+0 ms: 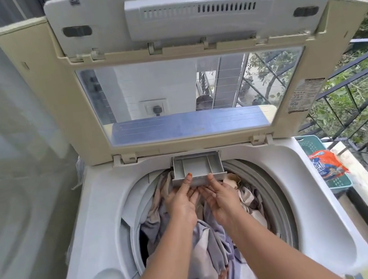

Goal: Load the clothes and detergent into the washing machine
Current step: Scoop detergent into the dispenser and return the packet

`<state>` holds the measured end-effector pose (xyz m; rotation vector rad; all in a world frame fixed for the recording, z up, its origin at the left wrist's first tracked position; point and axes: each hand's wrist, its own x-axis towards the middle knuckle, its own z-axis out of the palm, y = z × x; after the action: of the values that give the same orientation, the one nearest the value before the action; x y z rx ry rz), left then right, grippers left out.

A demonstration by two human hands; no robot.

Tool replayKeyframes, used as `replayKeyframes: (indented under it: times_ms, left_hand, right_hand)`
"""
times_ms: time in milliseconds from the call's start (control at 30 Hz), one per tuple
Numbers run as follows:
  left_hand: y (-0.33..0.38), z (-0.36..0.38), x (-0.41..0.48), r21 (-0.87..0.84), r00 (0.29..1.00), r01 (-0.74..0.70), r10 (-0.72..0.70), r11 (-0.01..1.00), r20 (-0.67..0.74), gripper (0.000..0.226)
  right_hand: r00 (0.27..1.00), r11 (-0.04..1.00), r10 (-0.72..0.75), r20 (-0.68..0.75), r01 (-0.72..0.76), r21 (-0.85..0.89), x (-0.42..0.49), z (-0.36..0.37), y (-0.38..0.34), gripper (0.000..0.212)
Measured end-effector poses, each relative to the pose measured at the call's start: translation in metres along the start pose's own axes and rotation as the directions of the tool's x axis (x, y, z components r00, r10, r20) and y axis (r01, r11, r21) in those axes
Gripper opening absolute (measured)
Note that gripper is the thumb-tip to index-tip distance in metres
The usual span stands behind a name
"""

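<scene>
The fingers [193, 193] of the left hand [181, 201] and right hand [222, 195] sit under the front lip of the pale plastic detergent drawer [196, 164], thumbs on top, pinching it where it juts from the rear rim of the washing machine [83, 230]. Below, crumpled grey, lilac and beige clothes [210, 240] fill the drum under the raised lid [49, 109]. An orange detergent packet [327, 165] lies in a teal slotted basket [311, 144] beside the machine's right edge.
</scene>
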<state>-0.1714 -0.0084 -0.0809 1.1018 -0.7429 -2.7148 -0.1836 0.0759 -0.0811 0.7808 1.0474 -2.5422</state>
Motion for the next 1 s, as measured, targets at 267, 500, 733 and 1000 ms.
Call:
replayKeyframes:
  times_ms: [267, 500, 733, 1000]
  left_hand:
    - [0.001, 0.001, -0.002, 0.064, 1.000, 0.011, -0.011, 0.998, -0.001, 0.014]
    - [-0.007, 0.002, -0.013, 0.050, 1.000, 0.014, -0.013, 0.999, -0.024, 0.029]
    - [-0.044, 0.038, -0.050, 0.178, 0.997, 0.001, 0.013, 0.984, -0.078, 0.036]
    - [-0.100, 0.108, -0.089, 0.336, 0.995, -0.011, -0.022, 0.942, 0.095, 0.028]
  right_hand:
    - [1.000, 1.000, 0.026, 0.004, -0.026, -0.007, -0.003, 0.000, -0.005, 0.013]
    - [0.997, 0.998, 0.059, -0.053, -0.061, -0.027, -0.013, 0.002, -0.007, 0.034]
    - [0.993, 1.000, 0.018, -0.113, -0.019, -0.010, -0.039, -0.001, -0.029, 0.016]
    - [0.970, 0.985, -0.159, -0.182, 0.169, 0.041, -0.051, -0.037, -0.112, 0.023]
